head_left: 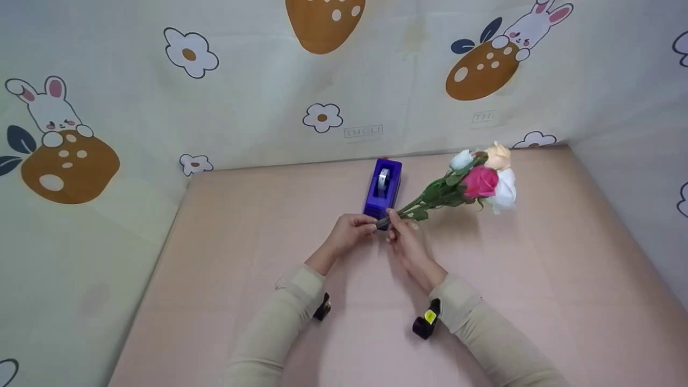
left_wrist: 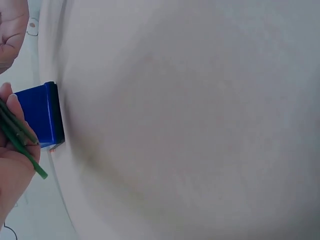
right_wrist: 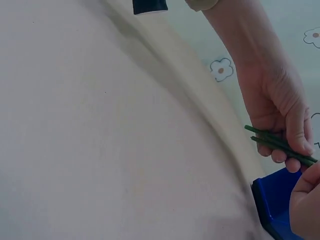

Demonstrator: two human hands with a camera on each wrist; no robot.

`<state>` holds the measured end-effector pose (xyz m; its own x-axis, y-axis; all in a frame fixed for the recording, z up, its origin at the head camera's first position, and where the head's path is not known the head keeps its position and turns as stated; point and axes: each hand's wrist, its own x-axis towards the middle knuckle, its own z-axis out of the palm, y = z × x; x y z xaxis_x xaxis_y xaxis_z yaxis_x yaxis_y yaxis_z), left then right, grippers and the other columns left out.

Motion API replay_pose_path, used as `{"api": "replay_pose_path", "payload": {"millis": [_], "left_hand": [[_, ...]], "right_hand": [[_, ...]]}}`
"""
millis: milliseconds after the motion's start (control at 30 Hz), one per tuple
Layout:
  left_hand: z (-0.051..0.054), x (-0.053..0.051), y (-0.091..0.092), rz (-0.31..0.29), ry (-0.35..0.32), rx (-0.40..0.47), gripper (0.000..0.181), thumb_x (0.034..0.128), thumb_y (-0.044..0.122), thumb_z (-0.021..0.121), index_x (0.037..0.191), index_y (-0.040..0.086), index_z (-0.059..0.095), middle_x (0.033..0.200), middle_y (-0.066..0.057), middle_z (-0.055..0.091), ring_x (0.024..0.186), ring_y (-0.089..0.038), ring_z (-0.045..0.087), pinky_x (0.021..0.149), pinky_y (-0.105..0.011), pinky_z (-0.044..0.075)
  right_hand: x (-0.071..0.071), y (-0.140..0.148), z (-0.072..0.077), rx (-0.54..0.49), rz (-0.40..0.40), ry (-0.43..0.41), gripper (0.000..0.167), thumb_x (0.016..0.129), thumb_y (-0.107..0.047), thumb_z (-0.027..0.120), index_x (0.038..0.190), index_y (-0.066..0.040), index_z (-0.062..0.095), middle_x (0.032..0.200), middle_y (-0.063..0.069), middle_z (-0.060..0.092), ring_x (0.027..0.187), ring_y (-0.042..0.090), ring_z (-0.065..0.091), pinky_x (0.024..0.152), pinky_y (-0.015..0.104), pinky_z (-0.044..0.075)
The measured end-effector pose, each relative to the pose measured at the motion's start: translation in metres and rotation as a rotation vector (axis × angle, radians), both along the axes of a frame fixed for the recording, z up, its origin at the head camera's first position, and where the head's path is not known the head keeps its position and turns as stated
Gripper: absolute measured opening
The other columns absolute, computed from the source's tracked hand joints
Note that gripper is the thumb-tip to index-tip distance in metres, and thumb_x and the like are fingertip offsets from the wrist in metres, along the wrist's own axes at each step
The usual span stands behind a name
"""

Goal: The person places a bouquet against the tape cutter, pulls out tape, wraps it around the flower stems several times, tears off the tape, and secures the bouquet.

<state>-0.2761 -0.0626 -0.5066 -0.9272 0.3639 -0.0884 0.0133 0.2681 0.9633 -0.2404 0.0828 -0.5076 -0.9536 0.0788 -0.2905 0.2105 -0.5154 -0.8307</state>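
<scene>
A small bunch of artificial-looking flowers (head_left: 451, 189) slants above the table, with a pink rose (head_left: 481, 181), white blooms and a peach bloom at the upper right. My left hand (head_left: 349, 232) pinches the green stems (right_wrist: 277, 142) near their cut ends, which poke out past the fingers. Close beside it, my right hand (head_left: 411, 243) grips the same stems a little higher, thumb on top. Just behind the hands stands a blue tape dispenser (head_left: 372, 203) carrying a tape roll (head_left: 383, 180); the stems and fingers cover its near end.
A pale pink cloth covers the table (head_left: 258, 226). At the back and sides rises a light curtain (head_left: 252, 80) printed with rabbits and flowers. Black straps with wrist cameras (head_left: 426, 321) sit at both cuffs.
</scene>
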Motion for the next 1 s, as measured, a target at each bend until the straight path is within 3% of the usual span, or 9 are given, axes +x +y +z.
{"api": "replay_pose_path", "payload": {"millis": [100,167,233,333,600,700,867,1000], "left_hand": [[0.011,0.007,0.0,0.017,0.03,-0.004,0.019,0.0852,0.001,0.06,0.099,-0.011,0.065,0.095,-0.025,0.065,0.088,-0.037,0.061,0.078,-0.038,0.051],[0.01,0.007,0.0,0.031,0.054,-0.024,0.018,0.0839,0.002,0.062,0.097,-0.009,0.067,0.094,-0.022,0.067,0.085,-0.032,0.063,0.077,-0.035,0.051],[0.008,0.006,0.0,0.045,0.096,-0.051,0.016,0.0825,0.002,0.064,0.094,-0.008,0.068,0.093,-0.02,0.067,0.083,-0.027,0.063,0.076,-0.032,0.051],[-0.005,0.0,0.0,0.075,0.15,-0.086,0.015,0.0808,0.005,0.066,0.092,-0.004,0.07,0.091,-0.015,0.069,0.081,-0.017,0.063,0.072,-0.023,0.05],[-0.004,0.003,0.0,0.084,0.208,-0.093,0.014,0.081,0.006,0.066,0.091,-0.003,0.071,0.091,-0.015,0.069,0.086,-0.022,0.065,0.074,-0.025,0.051],[-0.003,0.003,-0.001,0.056,0.225,-0.116,0.014,0.0819,0.006,0.065,0.092,-0.002,0.071,0.092,-0.014,0.069,0.087,-0.023,0.065,0.075,-0.026,0.051],[0.0,-0.003,-0.007,-0.011,0.162,-0.168,0.018,0.0836,0.008,0.065,0.098,-0.002,0.069,0.095,-0.014,0.069,0.091,-0.021,0.063,0.079,-0.027,0.05],[0.005,-0.01,-0.013,0.072,0.044,-0.128,0.023,0.0847,0.013,0.065,0.103,-0.001,0.063,0.095,-0.013,0.067,0.086,-0.018,0.061,0.076,-0.026,0.048]], "right_hand": [[0.001,-0.004,0.0,0.148,-0.044,-0.013,0.024,0.09,-0.024,0.059,0.074,-0.007,0.059,0.05,-0.003,0.045,0.046,0.008,0.044,0.045,0.019,0.036],[0.002,-0.005,0.0,0.229,-0.058,-0.019,0.028,0.088,-0.024,0.061,0.066,-0.009,0.053,0.051,-0.002,0.047,0.046,0.008,0.046,0.046,0.021,0.039],[0.002,-0.006,-0.001,0.266,-0.064,-0.011,0.025,0.088,-0.023,0.061,0.069,-0.009,0.055,0.053,-0.002,0.048,0.048,0.008,0.047,0.051,0.022,0.042],[0.002,-0.007,-0.002,0.284,-0.06,-0.03,0.024,0.088,-0.023,0.062,0.07,-0.008,0.057,0.053,-0.002,0.048,0.049,0.008,0.047,0.052,0.024,0.043],[0.0,-0.01,-0.004,0.281,-0.054,-0.071,0.013,0.084,-0.022,0.067,0.082,-0.009,0.063,0.051,-0.003,0.047,0.043,0.007,0.045,0.045,0.023,0.035],[0.0,-0.01,-0.005,0.327,-0.034,-0.065,0.019,0.085,-0.022,0.065,0.075,-0.007,0.061,0.05,-0.003,0.048,0.043,0.007,0.046,0.044,0.023,0.035],[-0.001,-0.009,-0.006,0.352,-0.024,-0.061,0.023,0.086,-0.021,0.063,0.068,-0.007,0.06,0.049,-0.003,0.051,0.043,0.007,0.048,0.045,0.023,0.038],[-0.001,-0.01,-0.005,0.317,-0.017,-0.063,0.025,0.088,-0.019,0.062,0.066,-0.008,0.059,0.05,-0.003,0.052,0.043,0.007,0.048,0.046,0.022,0.038]]}}
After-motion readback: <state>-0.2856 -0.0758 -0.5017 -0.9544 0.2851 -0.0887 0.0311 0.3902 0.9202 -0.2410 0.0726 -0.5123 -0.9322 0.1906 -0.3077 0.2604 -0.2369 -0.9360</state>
